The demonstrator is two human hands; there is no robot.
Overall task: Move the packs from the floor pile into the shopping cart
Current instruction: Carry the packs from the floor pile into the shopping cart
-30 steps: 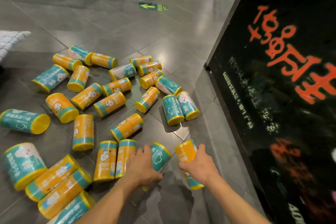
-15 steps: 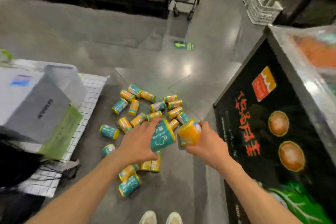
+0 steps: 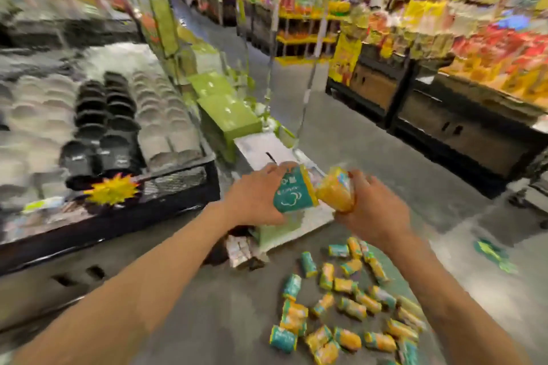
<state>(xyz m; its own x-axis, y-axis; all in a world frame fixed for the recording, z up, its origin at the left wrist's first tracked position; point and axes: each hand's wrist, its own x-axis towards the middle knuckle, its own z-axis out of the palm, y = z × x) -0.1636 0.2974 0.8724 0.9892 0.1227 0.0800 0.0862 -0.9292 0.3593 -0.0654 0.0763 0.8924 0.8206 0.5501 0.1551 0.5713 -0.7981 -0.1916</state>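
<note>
Blurred supermarket aisle and grey floor [image 3: 225,320] around you, your left hand [image 3: 252,198] wraps the teal cylindrical wrapped pack [image 3: 292,191], your right hand [image 3: 373,210] the yellow one [image 3: 333,188], both held mid-body at chest height above the floor pile [image 3: 350,305]; they look light, soft, slick-wrapped, so squeeze gently.

hands [image 3: 258,195]: 2 | held packs [image 3: 293,192]: 2 | floor packs [image 3: 350,308]: approx 30, blurred
</note>
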